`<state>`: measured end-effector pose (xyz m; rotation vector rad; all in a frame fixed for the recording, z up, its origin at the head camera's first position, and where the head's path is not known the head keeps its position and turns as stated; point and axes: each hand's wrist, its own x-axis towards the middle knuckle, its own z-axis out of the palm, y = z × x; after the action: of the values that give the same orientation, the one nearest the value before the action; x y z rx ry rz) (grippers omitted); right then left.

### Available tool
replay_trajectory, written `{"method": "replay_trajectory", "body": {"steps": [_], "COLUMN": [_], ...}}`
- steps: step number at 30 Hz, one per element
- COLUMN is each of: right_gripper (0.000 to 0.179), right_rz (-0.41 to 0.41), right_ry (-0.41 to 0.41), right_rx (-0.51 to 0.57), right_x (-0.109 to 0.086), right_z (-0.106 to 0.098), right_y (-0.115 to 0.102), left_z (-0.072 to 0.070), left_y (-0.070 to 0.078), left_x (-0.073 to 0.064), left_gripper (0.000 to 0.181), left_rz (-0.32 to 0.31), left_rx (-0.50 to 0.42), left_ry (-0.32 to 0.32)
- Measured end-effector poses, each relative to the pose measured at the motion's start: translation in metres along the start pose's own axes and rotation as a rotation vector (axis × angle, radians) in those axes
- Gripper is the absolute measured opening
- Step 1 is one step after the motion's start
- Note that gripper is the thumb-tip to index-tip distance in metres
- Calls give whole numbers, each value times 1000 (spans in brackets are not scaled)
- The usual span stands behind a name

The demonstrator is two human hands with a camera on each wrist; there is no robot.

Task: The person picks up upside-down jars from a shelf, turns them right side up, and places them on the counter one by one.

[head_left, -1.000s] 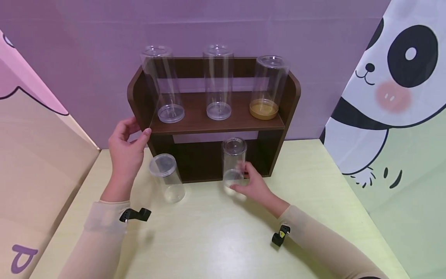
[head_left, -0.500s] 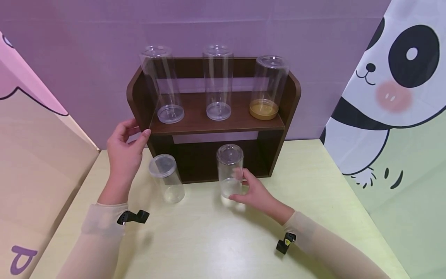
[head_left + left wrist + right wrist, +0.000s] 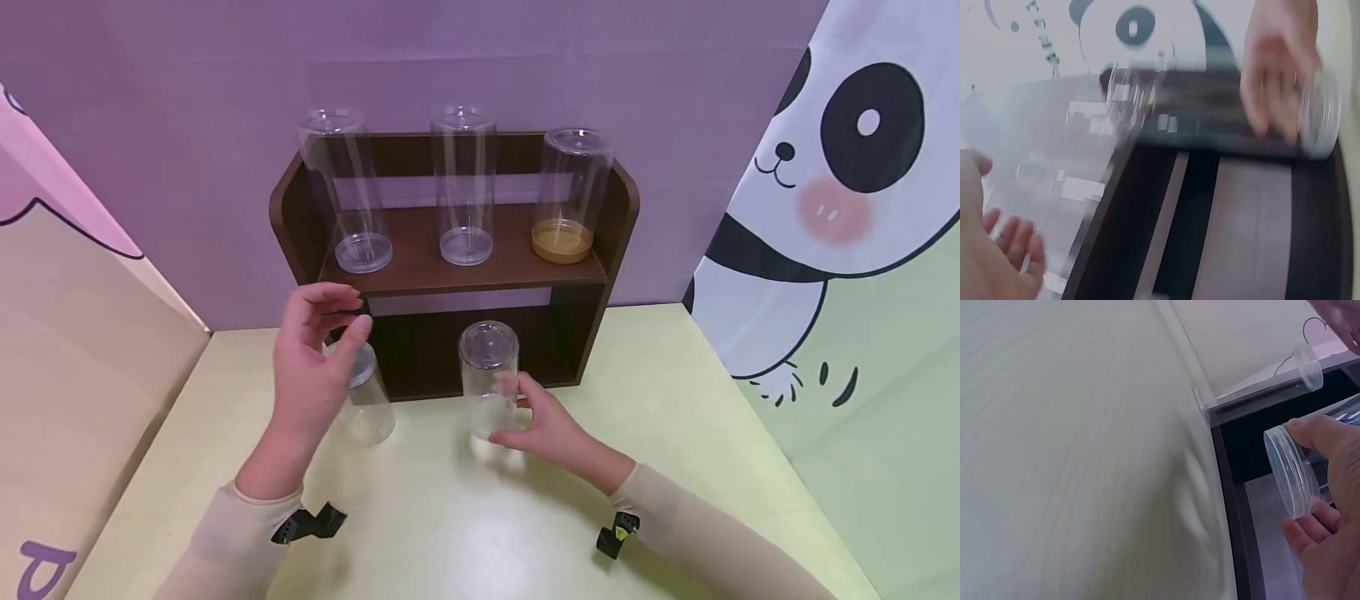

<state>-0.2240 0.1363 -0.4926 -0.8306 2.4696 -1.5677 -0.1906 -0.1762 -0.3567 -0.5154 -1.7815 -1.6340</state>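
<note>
My right hand (image 3: 551, 433) grips a clear plastic jar (image 3: 489, 379) near its lower end, in front of the shelf's lower level. The jar is upside down. In the right wrist view its clear lid (image 3: 1288, 472) faces the table, with a gap below it. My left hand (image 3: 311, 367) is in the air before the shelf's lower left, fingers loosely bent and holding nothing. Partly behind it, a second clear jar (image 3: 373, 421) stands on the table with its lid up. The left wrist view is blurred, showing my left hand (image 3: 997, 250) apart from the shelf.
A dark brown two-level shelf (image 3: 408, 279) stands at the back of the table. Its upper board bears two tall clear jars (image 3: 352, 200) and a shorter jar with a gold lid (image 3: 562, 242), all upside down. A purple cloth (image 3: 187, 167) hangs behind.
My left hand has let go of the shelf's left side and moved right and nearer. My right hand has drawn the jar out from the shelf, forward and slightly left.
</note>
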Motion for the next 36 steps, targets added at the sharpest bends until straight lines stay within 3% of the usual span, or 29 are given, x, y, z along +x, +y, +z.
{"method": "replay_trajectory", "body": {"steps": [2,5,9,14,22,30,36], "right_gripper": [82,81,79,77,80,80,74], "right_rz": [-9,-30,-55,-60,-84,-97,-150], "right_ry": [-4,-4,-15,-34,-54,-73,-77], "right_rx": [6,17,26,19,12,-16,-50], "right_x": [-2,-2,-3,-5,-4,-5,-5], "right_z": [1,3,5,7,10,6,-6], "right_y": [-2,-5,-9,-13,-18,-18,-16], "left_z": [12,29,45,55,60,57,49], "left_y": [4,5,-2,-10,-14,-16,-16], "left_x": [-8,-17,-26,-33,-37,-34,-31], "left_gripper": [46,60,74,76,79,75,76], "left_rz": [-55,-150,-217,-253,-298,-258,-242], "left_rx": [-18,42,129,80,28,35,41], "left_ry": [-135,-314,-451,-482,-500,-514,-514]}}
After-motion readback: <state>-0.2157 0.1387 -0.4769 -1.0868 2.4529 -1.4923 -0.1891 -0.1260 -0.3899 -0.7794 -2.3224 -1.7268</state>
